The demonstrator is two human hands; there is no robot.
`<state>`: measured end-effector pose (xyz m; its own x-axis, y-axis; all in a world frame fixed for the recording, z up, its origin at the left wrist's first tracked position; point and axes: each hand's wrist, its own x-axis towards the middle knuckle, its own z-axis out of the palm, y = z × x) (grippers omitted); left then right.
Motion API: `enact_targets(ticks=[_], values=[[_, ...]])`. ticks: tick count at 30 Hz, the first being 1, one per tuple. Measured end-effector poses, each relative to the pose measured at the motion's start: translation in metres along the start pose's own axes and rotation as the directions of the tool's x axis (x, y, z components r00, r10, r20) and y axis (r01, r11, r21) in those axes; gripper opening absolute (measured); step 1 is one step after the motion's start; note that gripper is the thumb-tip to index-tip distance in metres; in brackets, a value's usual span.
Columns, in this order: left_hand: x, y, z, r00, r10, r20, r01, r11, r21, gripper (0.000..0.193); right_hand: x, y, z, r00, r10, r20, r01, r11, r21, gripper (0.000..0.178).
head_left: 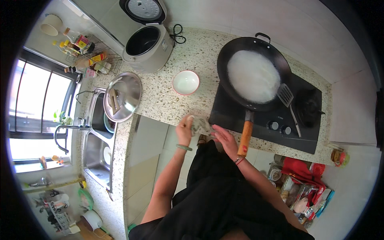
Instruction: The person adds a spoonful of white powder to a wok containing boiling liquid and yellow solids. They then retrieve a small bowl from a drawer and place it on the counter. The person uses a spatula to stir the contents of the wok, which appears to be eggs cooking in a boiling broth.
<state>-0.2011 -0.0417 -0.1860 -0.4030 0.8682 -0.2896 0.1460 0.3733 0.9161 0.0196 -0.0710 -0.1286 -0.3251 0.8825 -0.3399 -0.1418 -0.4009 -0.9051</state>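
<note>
1. Reference: 12 o'clock is the top edge of the view; directions are taken from the grey-white cloth-like wad (pixel 199 125).
2. Wad: located between the two hands at the near edge of the speckled surface (pixel 159 95); motion blur hides its exact form.
3. Left grip (pixel 184 130): at 9 o'clock, fingers closed on the wad.
4. Right grip (pixel 226 141): at 4 o'clock, fingers extended and spread slightly, grasping nothing; fingertip contact with the wad cannot be determined.
5. Wok (pixel 225 66): between 1 and 2 o'clock, on the black cooktop (pixel 260 138), containing white contents (pixel 254 76); wooden handle (pixel 245 138) beside the right grip.
6. Slotted spatula (pixel 295 116): at 3 o'clock, head at the wok's rim.
7. Red-rimmed bowl (pixel 186 83): at 11 o'clock.
</note>
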Motion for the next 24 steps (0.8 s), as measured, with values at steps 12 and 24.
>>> enact_targets(ticks=[12, 24], values=[[0.103, 0.018, -0.075, 0.974, 0.226, 0.023, -0.185, 0.727, 0.662, 0.076, 0.015, 0.011, 0.016, 0.947, 0.148, -0.286, -0.113, 0.984, 0.136, 0.026], [-0.024, 0.058, 0.002, 0.921, 0.151, 0.36, -0.103, 0.983, -0.15, 0.033, -0.032, 0.002, -0.044, 0.796, 0.064, -0.601, 0.115, 0.96, 0.255, 0.039]])
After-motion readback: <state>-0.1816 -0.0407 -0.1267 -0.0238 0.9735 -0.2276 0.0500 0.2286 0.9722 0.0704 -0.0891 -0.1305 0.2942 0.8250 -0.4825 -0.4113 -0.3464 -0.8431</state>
